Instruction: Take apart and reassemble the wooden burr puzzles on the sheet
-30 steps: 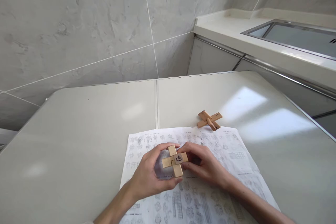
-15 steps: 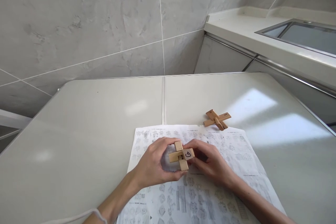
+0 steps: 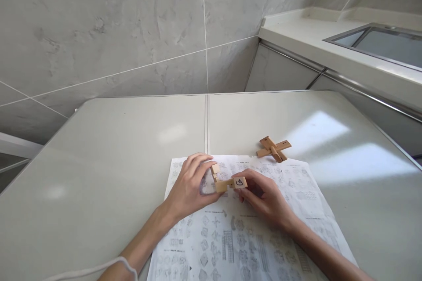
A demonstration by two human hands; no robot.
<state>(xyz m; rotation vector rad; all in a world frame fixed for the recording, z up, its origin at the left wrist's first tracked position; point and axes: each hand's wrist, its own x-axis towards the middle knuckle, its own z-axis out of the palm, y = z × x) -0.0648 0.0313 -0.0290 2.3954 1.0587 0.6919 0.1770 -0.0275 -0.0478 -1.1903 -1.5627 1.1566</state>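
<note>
Above the printed sheet, my left hand (image 3: pixel 189 184) grips a notched wooden puzzle piece (image 3: pixel 221 186) at its ends, between thumb and fingers. My right hand (image 3: pixel 265 193) pinches a second wooden puzzle piece (image 3: pixel 240 182) with a handwritten letter like a G on its end. The two pieces meet or overlap at their near ends; whether they touch I cannot tell. Beyond my right hand, a cross-shaped assembly of wooden puzzle pieces (image 3: pixel 274 149) rests on the table at the sheet's far edge, with marks on its ends.
The large printed sheet (image 3: pixel 184 228), covered in small diagrams, lies under my hands on the pale table (image 3: pixel 99 162). A seam runs down the table's middle. Grey tiled wall (image 3: pixel 132 22) stands behind. At the right is a white counter (image 3: pixel 296 30) with a sink (image 3: pixel 385 46). A white cord crosses my left wrist.
The wooden pieces were joined as a cross between my hands; now the left one is turned and shifted away from the G-marked one. My left hand has moved up and left.
</note>
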